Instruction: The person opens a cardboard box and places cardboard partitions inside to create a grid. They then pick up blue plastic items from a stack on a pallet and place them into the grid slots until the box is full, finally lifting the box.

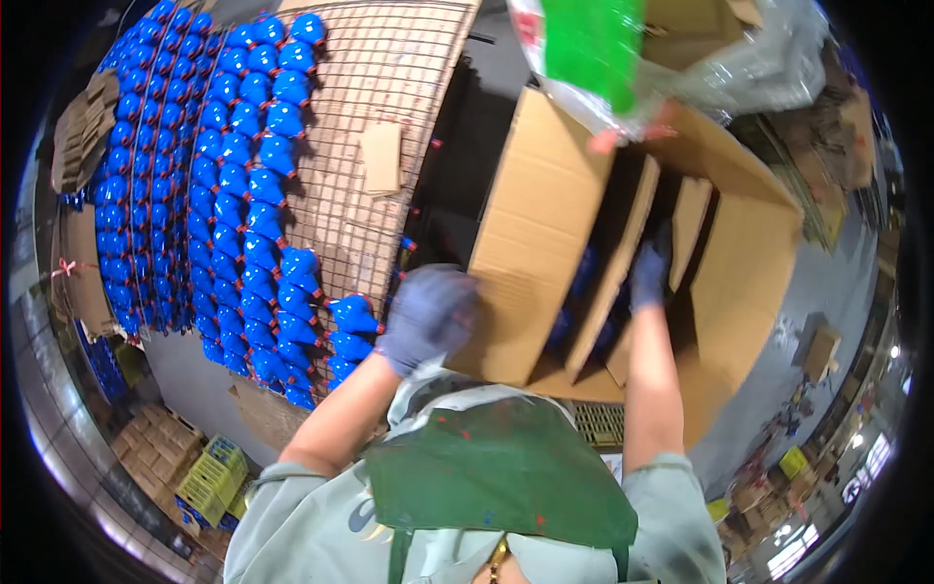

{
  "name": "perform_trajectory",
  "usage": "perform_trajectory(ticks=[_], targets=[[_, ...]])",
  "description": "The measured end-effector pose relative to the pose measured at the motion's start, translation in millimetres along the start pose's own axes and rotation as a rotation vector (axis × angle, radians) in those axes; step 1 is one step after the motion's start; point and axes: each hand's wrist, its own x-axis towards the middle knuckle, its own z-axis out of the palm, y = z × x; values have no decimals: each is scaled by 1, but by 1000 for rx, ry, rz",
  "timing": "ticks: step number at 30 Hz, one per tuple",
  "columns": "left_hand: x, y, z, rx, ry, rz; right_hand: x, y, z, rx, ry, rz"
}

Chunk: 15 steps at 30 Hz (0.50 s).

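A large open cardboard box point(744, 331) stands in front of me, with upright cardboard dividers point(615, 268) inside. My right hand point(650, 274), in a blue-grey glove, reaches into it beside a divider. Its fingers are in shadow, so what they hold, if anything, is hidden. My left hand point(428, 313), gloved too and smeared by motion, is between the box's left flap point(535, 243) and the wire rack. Glossy blue rounded pieces point(352, 314) with red tips lie near that hand. More blue shows dimly down between the dividers.
A wire mesh rack point(360, 92) on the left carries rows of the blue pieces point(233, 180) and a small cardboard piece point(381, 158). Green and clear plastic point(593, 49) hangs over the box's far edge. Yellow crates point(212, 482) and stacked cartons point(156, 450) stand at lower left.
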Motion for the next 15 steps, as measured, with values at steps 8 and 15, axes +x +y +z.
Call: perform_trajectory(ticks=[8,15], targets=[[-196,-294,-68,830,19,-1590,-122,-34,117,-1299,-357,-783],[-189,-271,-105,-1082,649,-1393,-124,-40,126,-1350,-331,-780]])
